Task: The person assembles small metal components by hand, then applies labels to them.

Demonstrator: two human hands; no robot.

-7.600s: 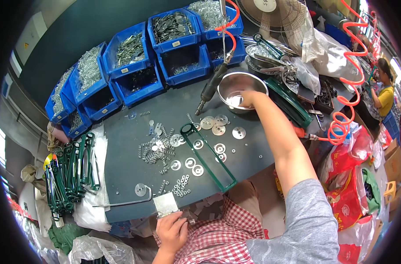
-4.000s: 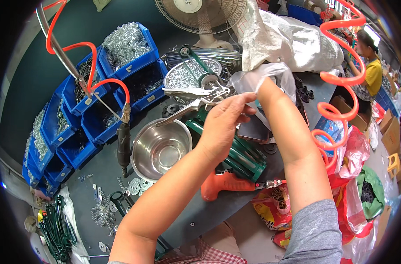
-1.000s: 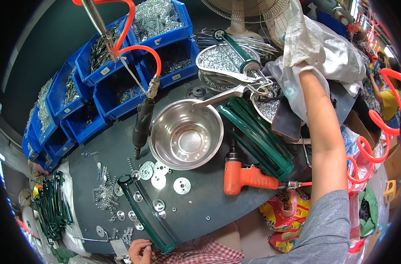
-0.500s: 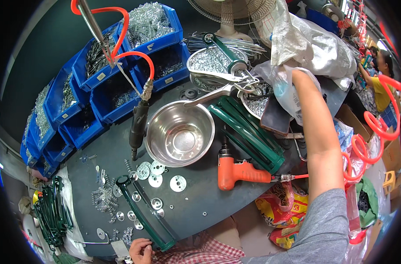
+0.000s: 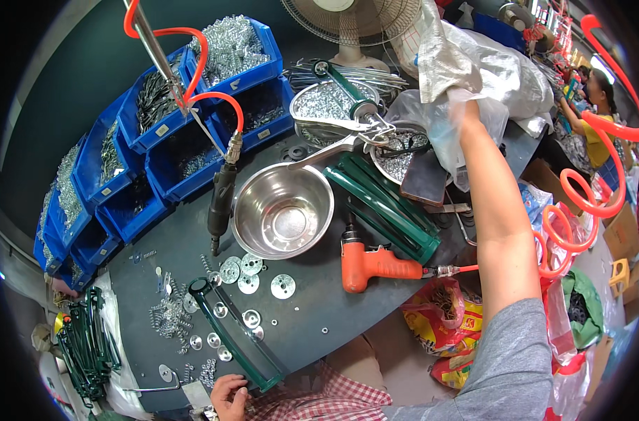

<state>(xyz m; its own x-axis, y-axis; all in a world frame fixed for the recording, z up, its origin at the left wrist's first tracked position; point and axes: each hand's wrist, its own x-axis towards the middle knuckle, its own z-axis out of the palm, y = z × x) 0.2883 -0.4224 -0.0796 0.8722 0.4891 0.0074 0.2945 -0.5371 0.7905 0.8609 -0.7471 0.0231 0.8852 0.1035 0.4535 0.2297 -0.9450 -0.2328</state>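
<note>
Drawn back since four seconds ago with left hand (image 5: 229,398) beside green frame (image 5: 232,342), front-left of steel bowl (image 5: 255,214), in a curled grip, contents untellable. Behind-right of the bowl, reaching with right hand (image 5: 465,111) into clear plastic bag (image 5: 451,147), grip too veiled to tell; best keep its mouth wide. Front-right of the bowl, creased print on red-and-yellow bag (image 5: 423,328).

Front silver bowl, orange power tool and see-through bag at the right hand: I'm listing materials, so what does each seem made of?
Front silver bowl: polished metal, probably stainless steel, given its reflections.
Orange power tool: smooth casing, perhaps plastic or painted metal, given its even colour.
See-through bag: apparently thin plastic film, with soft creases.
</note>
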